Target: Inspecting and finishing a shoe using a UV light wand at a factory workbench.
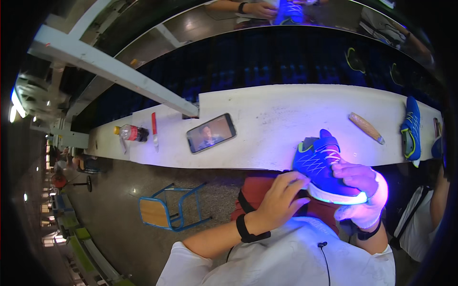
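Note:
A blue sneaker (319,164) with yellow-green trim and a white sole is tilted at the table's near edge, lit by violet light. My right hand (365,186), in a pale glove, is closed round its toe end, fingers over the upper and thumb beneath the sole. Beside the sole's left edge is my bare left hand (281,198). Its fingers are bent and its thumb stands apart from them; the fingertips are at or very near the sole. Nothing shows between them. Dark bands circle both wrists.
On the white table (257,124) lie a phone (211,133), a bottle (132,133), a red-handled tool (154,126), a wooden handle (366,127) and another blue sneaker (411,128). A dark conveyor (267,66) runs behind. A blue-framed stool (155,212) stands left; other people sit across and right.

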A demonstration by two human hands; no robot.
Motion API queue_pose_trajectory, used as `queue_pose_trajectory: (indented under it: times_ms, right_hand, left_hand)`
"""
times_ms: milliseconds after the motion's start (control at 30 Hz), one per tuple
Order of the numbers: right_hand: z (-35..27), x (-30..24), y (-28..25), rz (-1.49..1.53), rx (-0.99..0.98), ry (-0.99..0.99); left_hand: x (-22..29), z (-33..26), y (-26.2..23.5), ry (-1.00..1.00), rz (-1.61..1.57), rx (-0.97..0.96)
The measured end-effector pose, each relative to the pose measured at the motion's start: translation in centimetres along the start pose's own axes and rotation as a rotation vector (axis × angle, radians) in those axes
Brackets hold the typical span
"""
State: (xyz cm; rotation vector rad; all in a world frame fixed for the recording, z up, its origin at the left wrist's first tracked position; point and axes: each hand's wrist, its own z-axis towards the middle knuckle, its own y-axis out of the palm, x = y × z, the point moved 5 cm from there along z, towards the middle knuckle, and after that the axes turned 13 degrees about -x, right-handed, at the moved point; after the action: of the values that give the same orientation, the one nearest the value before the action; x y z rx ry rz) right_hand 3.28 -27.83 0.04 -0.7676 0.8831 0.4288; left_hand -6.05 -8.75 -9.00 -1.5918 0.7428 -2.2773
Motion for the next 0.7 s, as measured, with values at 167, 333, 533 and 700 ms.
queue_pose_trajectory:
  times_ms: [167,333,533,700]
  right_hand:
    - [0.4,-0.6,0.1,-0.107,-0.037,0.075]
    - [-0.2,0.3,-0.4,-0.009,-0.002,0.107]
    - [-2.9,1.7,-2.8,0.039,0.126,0.079]
    - [-5.9,4.5,-3.8,0.351,0.319,0.058]
  left_hand:
    - [1.2,2.6,-0.9,0.104,-0.135,0.144]
    - [2.9,3.5,0.7,0.117,-0.198,0.226]
    - [2.6,5.4,3.0,-0.062,-0.358,0.165]
    - [2.2,6.8,3.7,-0.116,-0.267,0.034]
